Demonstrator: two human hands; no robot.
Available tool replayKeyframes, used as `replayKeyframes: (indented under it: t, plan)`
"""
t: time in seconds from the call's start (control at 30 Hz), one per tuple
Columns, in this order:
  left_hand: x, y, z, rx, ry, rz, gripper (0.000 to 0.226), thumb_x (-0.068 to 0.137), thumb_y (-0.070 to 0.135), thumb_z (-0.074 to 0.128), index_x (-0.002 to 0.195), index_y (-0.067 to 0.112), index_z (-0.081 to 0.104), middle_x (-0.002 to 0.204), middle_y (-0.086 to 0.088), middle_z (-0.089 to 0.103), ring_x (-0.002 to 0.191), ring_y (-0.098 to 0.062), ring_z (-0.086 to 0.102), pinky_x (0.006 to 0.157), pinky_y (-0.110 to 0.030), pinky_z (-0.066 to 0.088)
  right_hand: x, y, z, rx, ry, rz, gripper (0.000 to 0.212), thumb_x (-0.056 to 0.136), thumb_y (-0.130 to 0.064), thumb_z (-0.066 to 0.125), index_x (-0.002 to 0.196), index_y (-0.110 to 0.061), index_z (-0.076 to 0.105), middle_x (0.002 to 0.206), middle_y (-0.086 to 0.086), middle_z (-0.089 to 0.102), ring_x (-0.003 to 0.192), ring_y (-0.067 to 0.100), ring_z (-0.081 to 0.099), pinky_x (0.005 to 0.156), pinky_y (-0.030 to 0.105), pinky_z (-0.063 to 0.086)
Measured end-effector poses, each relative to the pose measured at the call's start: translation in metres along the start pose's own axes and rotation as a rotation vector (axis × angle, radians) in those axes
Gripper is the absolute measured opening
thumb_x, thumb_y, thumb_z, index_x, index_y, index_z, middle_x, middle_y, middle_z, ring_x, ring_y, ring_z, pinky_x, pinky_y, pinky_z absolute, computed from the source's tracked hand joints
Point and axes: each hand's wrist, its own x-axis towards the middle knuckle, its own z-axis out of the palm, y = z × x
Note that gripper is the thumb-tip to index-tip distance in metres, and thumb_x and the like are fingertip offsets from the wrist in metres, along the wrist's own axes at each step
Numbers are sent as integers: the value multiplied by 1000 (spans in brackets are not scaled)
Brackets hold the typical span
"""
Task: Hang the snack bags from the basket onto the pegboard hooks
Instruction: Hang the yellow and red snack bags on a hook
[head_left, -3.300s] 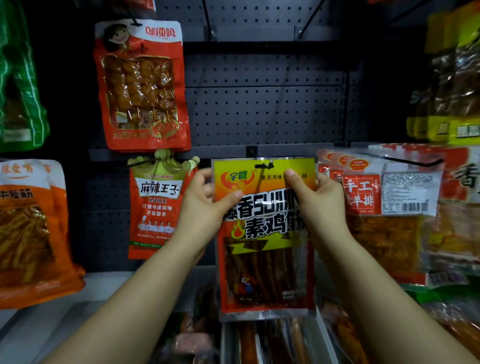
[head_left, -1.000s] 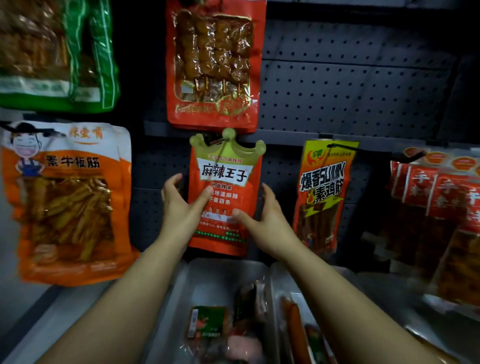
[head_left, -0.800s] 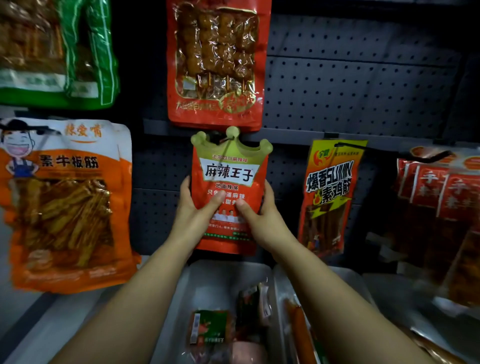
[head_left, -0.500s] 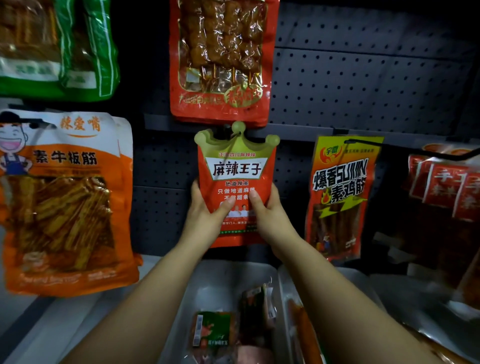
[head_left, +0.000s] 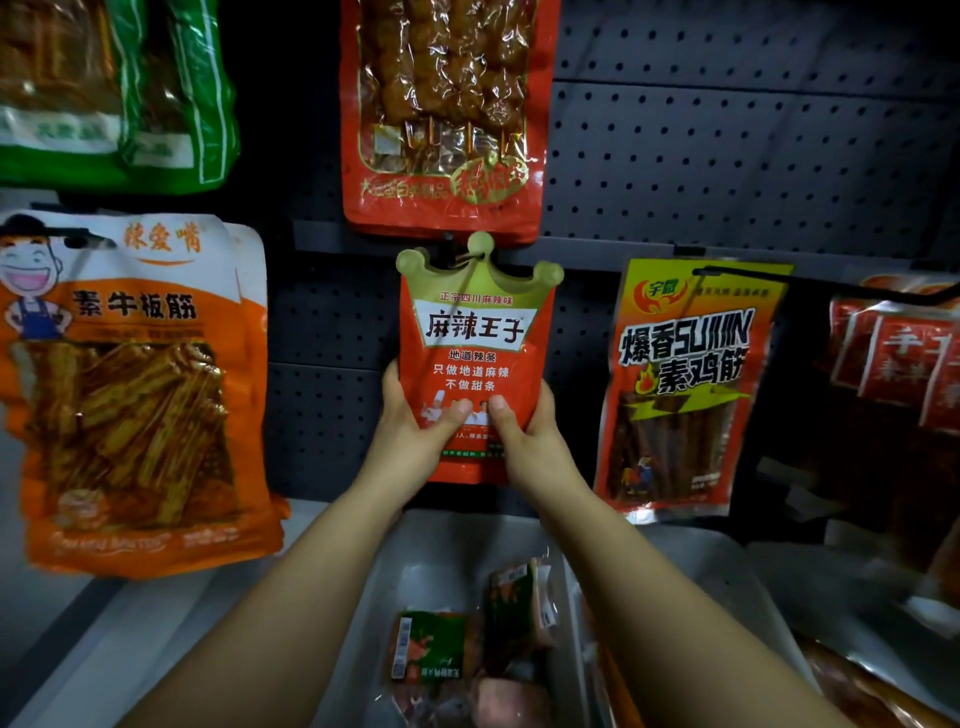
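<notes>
Holding the lower half of a red snack bag (head_left: 475, 364), the left hand (head_left: 415, 441) and the right hand (head_left: 524, 441) each keep a clenched grip on it, thumbs pressed on the front face and fingers wrapped behind the side edges. The bag has a green crown-shaped top, and its centre point sits at a hook (head_left: 457, 254) on the dark pegboard (head_left: 727, 156); whether the hook passes through the hang hole cannot be told. The bag hangs upright against the board.

Directly above it hangs a larger red bag of skewers (head_left: 441, 114), its bottom edge just over the crown. To the right, apart from the held bag, a yellow and orange bag (head_left: 680, 384) hangs from a long black hook (head_left: 831, 286). Further right, a row of red packs (head_left: 898, 374) hangs, blurred. To the left hangs a large orange bag (head_left: 135, 389), with a green bag (head_left: 114, 88) above it.

Below the forearms stands a grey basket (head_left: 431, 545) holding several small snack packs (head_left: 467, 644).
</notes>
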Motion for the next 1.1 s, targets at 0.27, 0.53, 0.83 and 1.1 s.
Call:
replayKeyframes:
  t: [0.27,0.53,0.83,1.1]
  plan:
    - [-13,-4,-4,7,-16,5,82,74,41,74,141,21,29,116,13,57,104,-5,59,86,-31,51,-12,3,0,24,-69,20,59,98,-31,48,148,-21,19,125,-4,52,99,2,57,79,15,49]
    - [-48,11,-5,220,205,32,88,82,38,68,150,23,14,154,-1,24,120,6,25,94,-10,27,-37,-8,-17,-31,-63,87,82,95,-42,50,152,-19,-3,151,5,36,115,4,41,79,5,38]
    - [-128,62,51,39,-11,230,38,87,9,64,106,40,51,108,6,59,93,3,58,78,-7,44,-125,-22,-104,-241,136,-192,41,92,-22,59,132,-21,49,127,-5,52,115,4,50,89,4,38]
    - [-230,62,186,-134,-451,29,31,89,-2,57,90,29,55,78,5,57,65,2,52,65,-7,43,-264,3,-283,-350,412,24,23,93,-10,58,95,-33,61,83,-6,66,76,6,61,73,22,48]
